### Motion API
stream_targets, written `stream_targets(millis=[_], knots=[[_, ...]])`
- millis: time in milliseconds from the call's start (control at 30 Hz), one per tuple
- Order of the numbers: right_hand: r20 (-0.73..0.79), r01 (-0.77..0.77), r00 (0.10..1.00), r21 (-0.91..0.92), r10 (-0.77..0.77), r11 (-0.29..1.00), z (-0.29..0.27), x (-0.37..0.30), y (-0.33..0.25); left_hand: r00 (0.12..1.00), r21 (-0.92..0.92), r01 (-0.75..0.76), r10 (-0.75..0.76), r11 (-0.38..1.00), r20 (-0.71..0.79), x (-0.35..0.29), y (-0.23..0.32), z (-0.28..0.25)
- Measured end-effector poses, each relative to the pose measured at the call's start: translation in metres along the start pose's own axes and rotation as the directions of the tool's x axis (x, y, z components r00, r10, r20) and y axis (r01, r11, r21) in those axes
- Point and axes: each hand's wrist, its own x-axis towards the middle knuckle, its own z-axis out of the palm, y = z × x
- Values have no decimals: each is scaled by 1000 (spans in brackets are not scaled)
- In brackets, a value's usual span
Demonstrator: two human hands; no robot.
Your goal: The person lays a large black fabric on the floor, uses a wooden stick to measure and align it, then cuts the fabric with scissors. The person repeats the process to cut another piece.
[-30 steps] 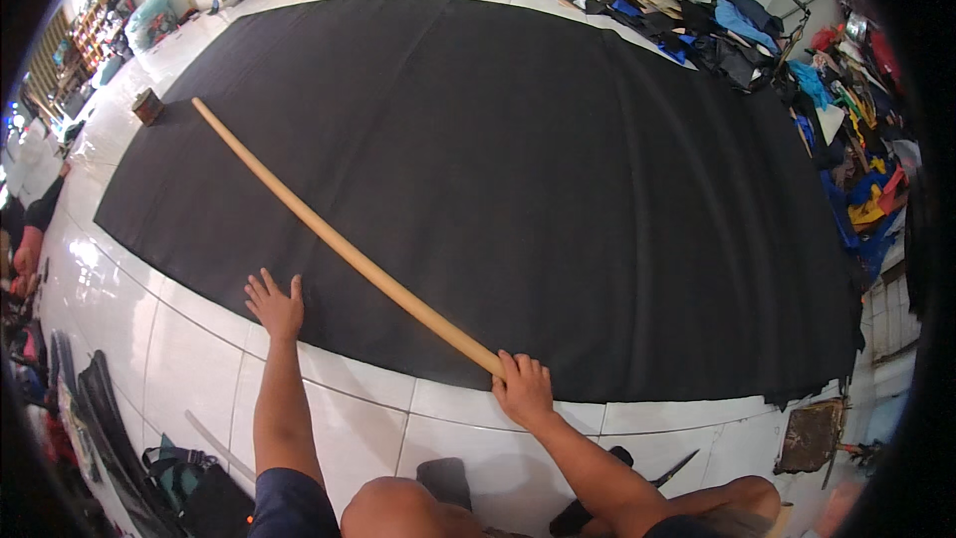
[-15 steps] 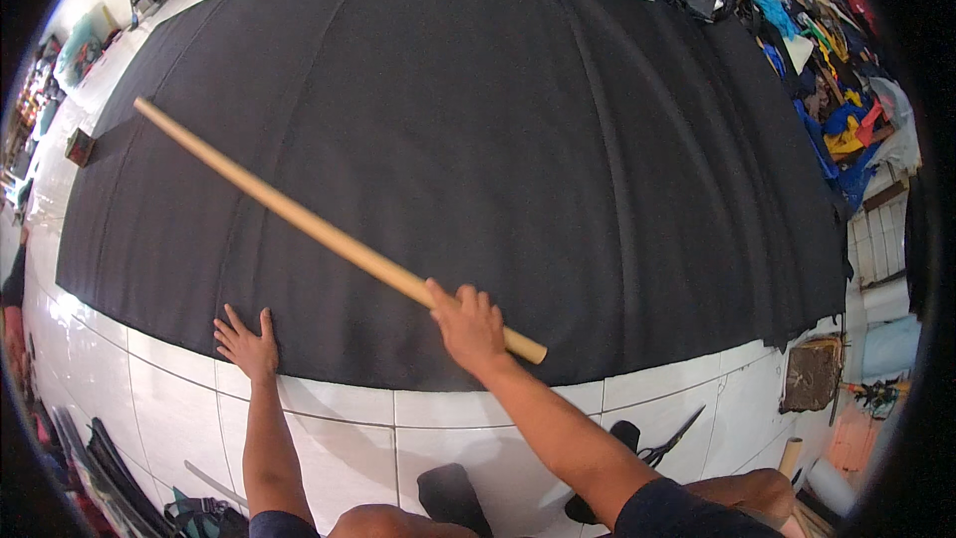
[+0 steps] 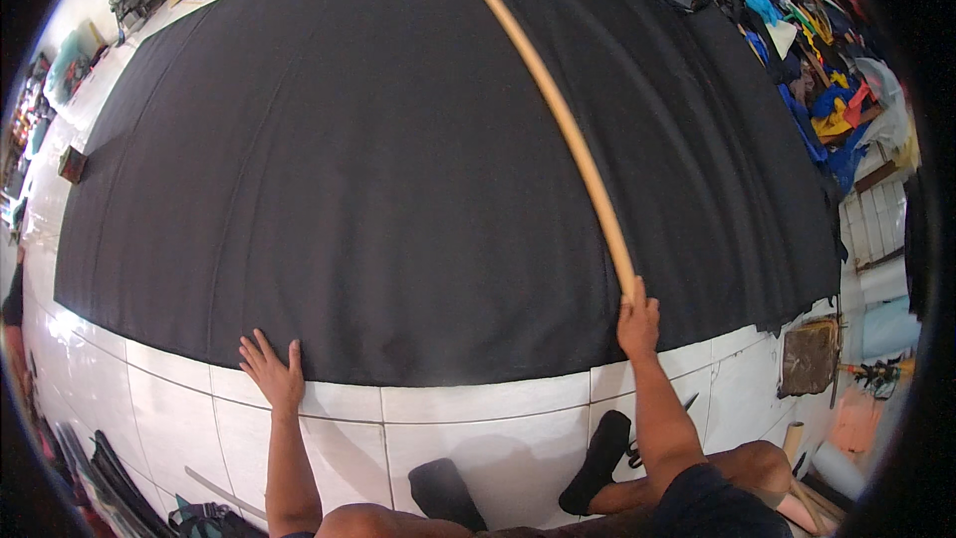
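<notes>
A large sheet of black cloth (image 3: 349,189) lies spread on the white floor, with a few soft creases running from near to far. My right hand (image 3: 638,322) is closed round the near end of a long tan pole (image 3: 577,139). That pole reaches across the cloth, right of its middle, to the far edge. At the near left edge, my left hand (image 3: 274,371) rests flat with its fingers spread, holding nothing.
Heaped fabric scraps (image 3: 836,100) crowd the far right. A worn brown block (image 3: 810,357) is by the right near corner, and a small dark block (image 3: 72,164) sits at the left edge. Partly hidden behind my right forearm lie scissors (image 3: 634,454). White tiles (image 3: 478,408) border the cloth.
The pole has swung from slanting across the left half to pointing far along the right part, as my right hand moved right. My left hand shifted slightly along the near edge.
</notes>
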Motion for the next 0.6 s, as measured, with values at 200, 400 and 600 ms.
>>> stream_targets(millis=[200, 400, 600], knots=[[-34, -180, 983, 53, 182, 982, 6, 32, 93, 999, -43, -30, 31, 999, 38, -45, 16, 5], [-33, -192, 980, 104, 196, 976, -22, 54, 46, 999, -184, 26, -21, 983, 27, -84, 14, 3], [8, 107, 994, 200, -111, 974, -26, 38, -50, 982, -545, 3, -104, 838, -156, -91, 16, 1]])
